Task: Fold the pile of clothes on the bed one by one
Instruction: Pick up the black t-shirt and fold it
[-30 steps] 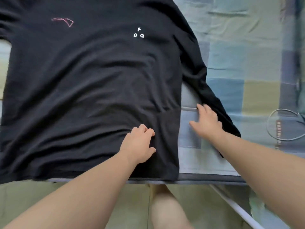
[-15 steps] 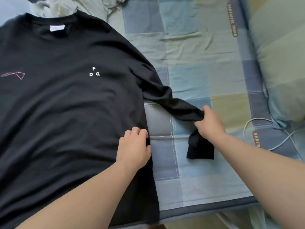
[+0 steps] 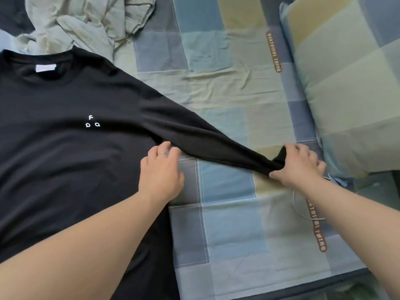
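Observation:
A black long-sleeved shirt [image 3: 65, 148] lies spread flat on the bed, with small white letters on the chest and a white label at the collar. My right hand [image 3: 297, 164] grips the cuff end of its right-side sleeve [image 3: 205, 141] and holds it stretched out toward the pillow. My left hand [image 3: 161, 174] rests on the shirt's side edge below the armpit, its fingers relaxed and straight. A crumpled grey-green garment [image 3: 86, 24] lies beyond the collar.
The bed has a checked blue, green and yellow sheet [image 3: 227, 224]. A matching pillow [image 3: 350, 83] lies at the right. A white cable [image 3: 298, 204] loops under my right forearm. The bed's dark front edge [image 3: 303, 286] runs along the bottom right.
My right hand took hold of the sleeve and pulled it out straight to the right. My left hand slid up the shirt's side edge. The view moved up toward the collar.

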### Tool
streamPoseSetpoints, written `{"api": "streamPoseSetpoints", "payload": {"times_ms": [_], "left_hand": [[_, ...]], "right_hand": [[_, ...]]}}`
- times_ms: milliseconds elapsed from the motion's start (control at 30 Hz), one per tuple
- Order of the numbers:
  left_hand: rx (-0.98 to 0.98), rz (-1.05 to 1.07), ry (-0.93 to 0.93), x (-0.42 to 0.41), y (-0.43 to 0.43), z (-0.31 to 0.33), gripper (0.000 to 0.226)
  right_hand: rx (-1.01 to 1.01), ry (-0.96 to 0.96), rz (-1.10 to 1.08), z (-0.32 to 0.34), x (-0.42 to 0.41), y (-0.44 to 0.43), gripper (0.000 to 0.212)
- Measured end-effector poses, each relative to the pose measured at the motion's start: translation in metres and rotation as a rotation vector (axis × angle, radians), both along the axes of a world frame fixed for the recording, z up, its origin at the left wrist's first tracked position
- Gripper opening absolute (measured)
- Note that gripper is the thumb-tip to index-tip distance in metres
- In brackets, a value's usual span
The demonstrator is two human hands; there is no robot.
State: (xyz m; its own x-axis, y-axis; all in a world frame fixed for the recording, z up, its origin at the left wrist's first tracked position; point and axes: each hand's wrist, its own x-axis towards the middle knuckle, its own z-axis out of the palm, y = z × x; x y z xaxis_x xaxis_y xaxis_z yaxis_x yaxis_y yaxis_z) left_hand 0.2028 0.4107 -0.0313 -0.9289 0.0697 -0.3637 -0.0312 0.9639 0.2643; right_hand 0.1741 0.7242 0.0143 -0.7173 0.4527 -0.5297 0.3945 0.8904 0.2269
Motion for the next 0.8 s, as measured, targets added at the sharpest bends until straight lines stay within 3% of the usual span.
{"api": "streamPoseSetpoints", "payload": {"times_ms": [100, 167, 267, 367, 433, 533, 600, 700, 800], "left_hand": [[-0.031, 0.056, -0.044, -0.019, 0.002, -0.014, 0.062], [-0.076, 0.11, -0.085, -0.029, 0.001, -0.022, 0.075], [-0.051, 0.316, -0.085, -0.036, 0.001, -0.028, 0.088], [0.009, 0.483, -0.024, -0.038, 0.001, -0.032, 0.061], [0.042, 0.534, -0.057, -0.038, -0.001, -0.033, 0.038], [0.094, 0.459, -0.113, -0.038, -0.002, -0.03, 0.024], [0.093, 0.378, -0.161, -0.038, 0.001, -0.027, 0.019], [0.021, 0.335, -0.286, -0.043, 0.003, -0.021, 0.014], [-0.053, 0.299, -0.332, -0.051, 0.002, -0.016, 0.006]], "right_hand": [[-0.204, 0.105, 0.133, -0.022, -0.007, -0.004, 0.085], [-0.299, 0.03, 0.215, -0.036, -0.009, -0.012, 0.082], [-0.27, -0.021, 0.327, -0.059, -0.007, -0.023, 0.062], [-0.277, 0.223, 0.304, -0.063, -0.017, -0.018, 0.022], [-0.417, 0.318, 0.122, -0.058, -0.033, -0.004, 0.018], [-0.598, 0.437, -0.092, -0.037, -0.066, 0.024, 0.013], [-0.57, 0.47, -0.107, -0.028, -0.088, 0.042, 0.01], [-0.438, 0.371, -0.097, -0.027, -0.109, 0.055, 0.002], [-0.275, 0.233, -0.155, -0.033, -0.107, 0.047, 0.05]]}}
